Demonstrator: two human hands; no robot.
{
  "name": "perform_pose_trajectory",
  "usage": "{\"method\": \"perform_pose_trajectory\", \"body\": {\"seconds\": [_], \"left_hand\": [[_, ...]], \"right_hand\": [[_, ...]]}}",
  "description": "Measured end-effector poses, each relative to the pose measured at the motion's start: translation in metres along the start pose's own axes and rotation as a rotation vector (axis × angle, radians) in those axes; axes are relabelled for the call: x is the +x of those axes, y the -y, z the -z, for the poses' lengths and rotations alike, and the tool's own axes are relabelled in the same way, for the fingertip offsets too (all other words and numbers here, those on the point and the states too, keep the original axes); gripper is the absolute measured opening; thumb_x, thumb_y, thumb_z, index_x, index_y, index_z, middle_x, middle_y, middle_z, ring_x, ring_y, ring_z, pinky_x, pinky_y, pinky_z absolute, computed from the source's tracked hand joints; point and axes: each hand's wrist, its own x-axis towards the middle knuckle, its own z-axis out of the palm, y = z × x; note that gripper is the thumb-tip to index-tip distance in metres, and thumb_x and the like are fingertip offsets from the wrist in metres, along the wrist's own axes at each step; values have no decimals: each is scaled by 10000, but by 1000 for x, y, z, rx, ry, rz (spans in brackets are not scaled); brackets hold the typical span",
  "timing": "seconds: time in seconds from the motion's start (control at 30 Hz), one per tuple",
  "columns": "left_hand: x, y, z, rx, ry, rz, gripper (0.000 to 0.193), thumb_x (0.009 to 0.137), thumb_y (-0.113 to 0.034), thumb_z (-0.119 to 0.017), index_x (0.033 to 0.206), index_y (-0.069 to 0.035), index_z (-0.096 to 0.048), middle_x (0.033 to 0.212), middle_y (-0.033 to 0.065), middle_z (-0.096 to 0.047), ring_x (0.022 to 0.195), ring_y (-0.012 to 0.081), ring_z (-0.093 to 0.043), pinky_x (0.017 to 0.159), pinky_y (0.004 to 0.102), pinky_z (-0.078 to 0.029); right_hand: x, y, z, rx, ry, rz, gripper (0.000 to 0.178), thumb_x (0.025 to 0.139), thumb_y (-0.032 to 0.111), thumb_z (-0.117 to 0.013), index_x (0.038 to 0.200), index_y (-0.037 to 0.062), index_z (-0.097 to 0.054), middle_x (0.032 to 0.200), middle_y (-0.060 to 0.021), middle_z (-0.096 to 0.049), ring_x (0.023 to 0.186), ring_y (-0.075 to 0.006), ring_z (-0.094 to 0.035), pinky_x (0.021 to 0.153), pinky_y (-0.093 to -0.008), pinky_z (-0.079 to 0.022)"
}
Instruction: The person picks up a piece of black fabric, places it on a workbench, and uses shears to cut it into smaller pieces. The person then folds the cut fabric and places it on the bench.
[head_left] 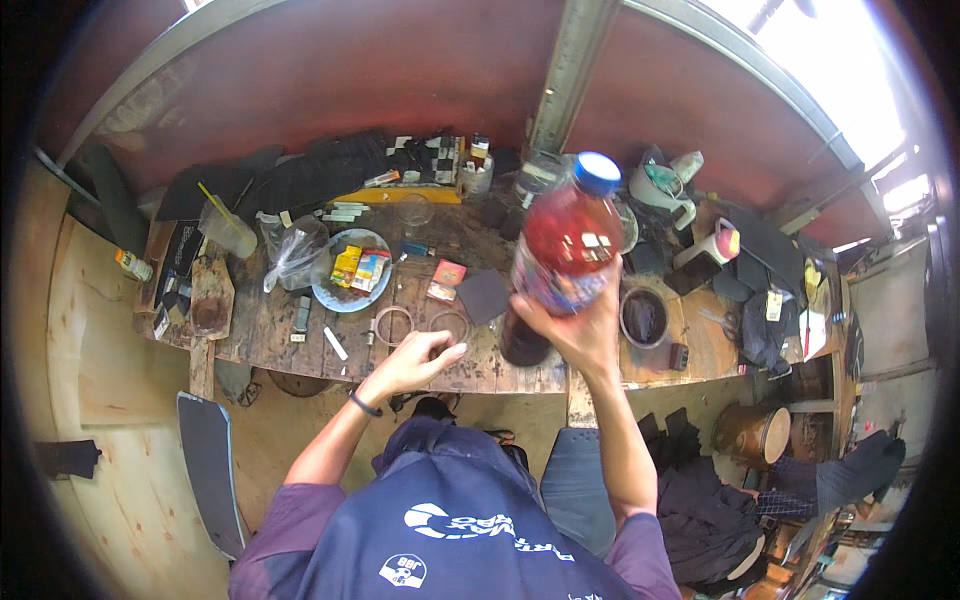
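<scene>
My right hand (583, 325) is wrapped round a large clear plastic bottle (570, 235) with a white cap, a coloured label and red to dark liquid. The bottle is close to upright over the bench's front edge; a dark rounded part shows below its label, and I cannot tell whether it touches the wood. My left hand (425, 362) hovers at the front edge with loosely curled fingers, thumb apart and nothing visible in it. Beside it are two thin rings (393, 326). A dark square piece (484, 297) and a small red box (450, 272) lie just beyond.
Left on the wooden bench (265, 335) are a plate (351, 296) with sachets, a clear plastic bag (296, 253) and a cup with a straw (229, 232). A round dark bowl (644, 318) stands right of the bottle. Dark sheets and a white mug (662, 190) line the back.
</scene>
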Motion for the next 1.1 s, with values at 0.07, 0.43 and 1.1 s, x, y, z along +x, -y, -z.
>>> {"method": "perform_pose_trajectory", "body": {"seconds": [0.07,0.43,1.1], "left_hand": [[-22,20,5,-43,-93,-19,419,1067,-381,-636,983,25,-693,799,168,-667,747,205,-641,700,417,-502],[-58,54,16,-229,-239,152,366,1024,-358,-715,1004,7,-703,739,46,-639,667,99,-570,623,324,-485],[23,6,-179,-709,442,160,712,1164,-555,-259,1651,-41,-336,1598,147,-472,1437,231,-490,1212,402,-406]], "right_hand": [[47,-11,-52,-88,-79,163,1043,724,322,-1000,1485,62,-335,1292,-205,-691,1158,-286,-716,966,-418,-601],[124,-139,-182,-105,-134,72,934,724,319,-983,1430,7,-457,1303,-235,-659,1211,-395,-666,1016,-476,-521],[-180,-86,-33,-484,-367,-99,438,1038,386,-651,1343,72,-674,1430,-201,-613,1469,-451,-459,1236,-604,-318]]}}
